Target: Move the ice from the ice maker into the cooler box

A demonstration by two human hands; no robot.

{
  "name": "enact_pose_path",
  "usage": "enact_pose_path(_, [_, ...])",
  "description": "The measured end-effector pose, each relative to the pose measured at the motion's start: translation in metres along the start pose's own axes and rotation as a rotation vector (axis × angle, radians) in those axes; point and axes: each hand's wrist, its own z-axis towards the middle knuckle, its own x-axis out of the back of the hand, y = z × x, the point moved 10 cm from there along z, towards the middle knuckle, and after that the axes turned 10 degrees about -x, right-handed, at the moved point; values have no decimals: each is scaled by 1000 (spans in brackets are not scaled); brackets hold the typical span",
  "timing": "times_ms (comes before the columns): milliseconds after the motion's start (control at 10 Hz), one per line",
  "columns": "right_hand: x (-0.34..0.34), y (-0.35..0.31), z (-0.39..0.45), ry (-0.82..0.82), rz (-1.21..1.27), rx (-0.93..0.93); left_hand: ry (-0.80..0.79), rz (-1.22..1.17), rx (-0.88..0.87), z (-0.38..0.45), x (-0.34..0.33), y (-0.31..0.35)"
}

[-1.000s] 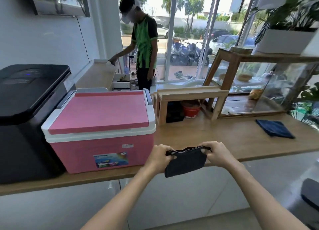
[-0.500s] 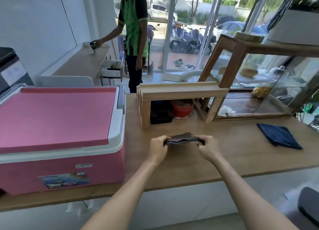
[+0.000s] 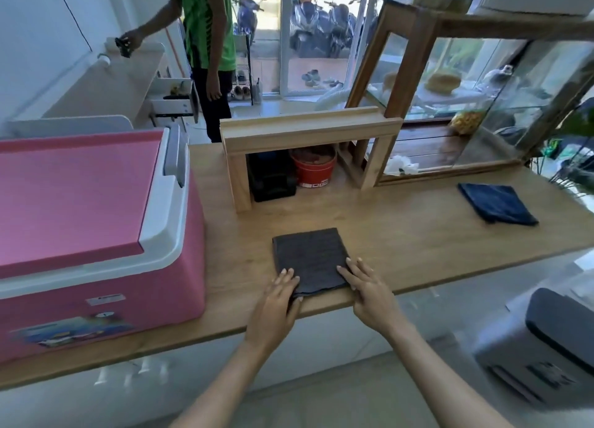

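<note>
Pink fills the left of the frame: the cooler box (image 3: 96,234) sits on the wooden counter (image 3: 401,231) with its lid (image 3: 74,199) closed flat and its grey handle (image 3: 175,152) folded along the right end of the top. Its long axis runs left to right across the picture, and part of it is cut off by the left edge. The ice maker is not in this view, and no ice shows anywhere.

Both hands are at lower centre, on a folded dark grey cloth (image 3: 310,258) that lies flat near the counter's front edge. The left hand (image 3: 278,294) rests with relaxed fingers on the cloth's near left corner; the right hand (image 3: 366,286) lies with straight, spread fingers on its near right corner. Neither hand pinches or curls round anything.

The relation that matters is sideways: the cooler box lies to the left of both hands, just beside the cloth, with a strip of bare counter between. The left hand is the nearer, and the box's right end, with the handle, is the part closest to it. By my judgement the lid must come up before any ice can go in, so a reach up and to the left is what the layout favours.

A folded blue cloth (image 3: 496,207) lies well apart at right.
</note>
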Motion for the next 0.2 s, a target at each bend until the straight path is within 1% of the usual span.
enact_pose_path(100, [0, -3, -9, 14, 25, 7, -55, -9, -22, -6, 0, 6])
enact_pose_path(200, [19, -7, -7, 75, 176, -52, 11, -76, 62, -1, 16, -5])
